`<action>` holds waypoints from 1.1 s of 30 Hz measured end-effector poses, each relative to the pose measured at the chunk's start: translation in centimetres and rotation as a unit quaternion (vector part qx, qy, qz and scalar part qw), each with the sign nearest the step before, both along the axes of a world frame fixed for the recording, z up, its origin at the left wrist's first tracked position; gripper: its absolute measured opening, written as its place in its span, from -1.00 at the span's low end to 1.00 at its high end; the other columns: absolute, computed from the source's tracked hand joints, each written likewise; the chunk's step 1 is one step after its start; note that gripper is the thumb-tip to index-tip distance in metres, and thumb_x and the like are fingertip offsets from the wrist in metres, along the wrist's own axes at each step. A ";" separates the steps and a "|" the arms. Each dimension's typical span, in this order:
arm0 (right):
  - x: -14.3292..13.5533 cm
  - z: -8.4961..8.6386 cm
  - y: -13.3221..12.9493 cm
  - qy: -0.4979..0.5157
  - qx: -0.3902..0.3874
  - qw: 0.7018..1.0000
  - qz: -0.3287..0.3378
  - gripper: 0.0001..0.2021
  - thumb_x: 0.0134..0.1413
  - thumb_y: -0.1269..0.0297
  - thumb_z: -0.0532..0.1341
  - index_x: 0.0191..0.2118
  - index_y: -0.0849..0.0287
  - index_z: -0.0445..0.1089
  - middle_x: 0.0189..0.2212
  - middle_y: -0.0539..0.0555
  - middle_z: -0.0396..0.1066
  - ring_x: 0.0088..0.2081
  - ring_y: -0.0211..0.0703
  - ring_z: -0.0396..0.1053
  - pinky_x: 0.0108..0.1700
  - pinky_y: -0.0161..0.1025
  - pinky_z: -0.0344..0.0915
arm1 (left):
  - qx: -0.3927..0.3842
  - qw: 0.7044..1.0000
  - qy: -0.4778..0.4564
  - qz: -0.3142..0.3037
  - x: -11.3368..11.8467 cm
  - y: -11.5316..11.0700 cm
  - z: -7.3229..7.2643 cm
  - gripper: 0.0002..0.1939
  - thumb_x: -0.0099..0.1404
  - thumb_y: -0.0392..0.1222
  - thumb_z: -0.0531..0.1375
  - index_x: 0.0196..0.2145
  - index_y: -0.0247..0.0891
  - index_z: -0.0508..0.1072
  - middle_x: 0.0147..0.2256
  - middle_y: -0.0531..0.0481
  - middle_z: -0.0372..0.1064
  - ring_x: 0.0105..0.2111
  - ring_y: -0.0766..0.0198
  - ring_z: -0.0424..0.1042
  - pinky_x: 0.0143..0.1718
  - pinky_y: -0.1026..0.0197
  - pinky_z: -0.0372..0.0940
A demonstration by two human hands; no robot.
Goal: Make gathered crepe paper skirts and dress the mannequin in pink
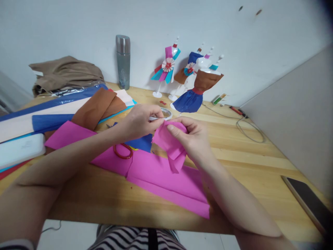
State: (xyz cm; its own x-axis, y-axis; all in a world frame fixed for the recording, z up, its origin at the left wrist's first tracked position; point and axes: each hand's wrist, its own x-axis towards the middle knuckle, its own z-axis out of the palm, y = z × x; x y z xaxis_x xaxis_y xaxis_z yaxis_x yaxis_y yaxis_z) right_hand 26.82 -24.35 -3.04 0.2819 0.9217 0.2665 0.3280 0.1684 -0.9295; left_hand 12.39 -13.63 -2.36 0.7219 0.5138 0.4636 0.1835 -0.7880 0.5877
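Observation:
My right hand (196, 137) is closed on a small piece of pink crepe paper (171, 140), its thumb pressed on the front. The paper is gathered at the top, and its loose folds hang down. My left hand (140, 119) pinches the top edge of the same piece beside the right fingertips. Behind the left fingers shows part of a tape roll (168, 114). Below both hands, larger pink crepe paper sheets (166, 177) lie flat on the wooden table. Red-handled scissors (123, 151) rest on them, with a blue paper piece (139, 141) alongside.
Small dress-form stands (157, 94) wearing paper outfits, one with a brown and blue dress (191, 100), stand at the back. A flask (123, 62) is by the wall. Folded coloured paper (88, 107) and a white case (23, 149) lie left, a phone (307, 201) and cable (249, 133) right.

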 end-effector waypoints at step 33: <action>0.1 0.1 0.3 -0.062 -0.016 0.997 -0.046 -0.72 -0.08 0.23 0.29 -0.66 0.15 0.24 -0.69 -0.07 0.16 -0.63 -0.36 0.05 -0.60 -0.33 0.00 | 0.028 0.999 -0.017 -0.034 0.0 -0.5 0.1 -0.87 0.21 -0.29 0.16 -0.47 -0.30 0.45 -0.60 0.12 0.27 -0.57 0.44 0.18 -0.49 0.32 0.07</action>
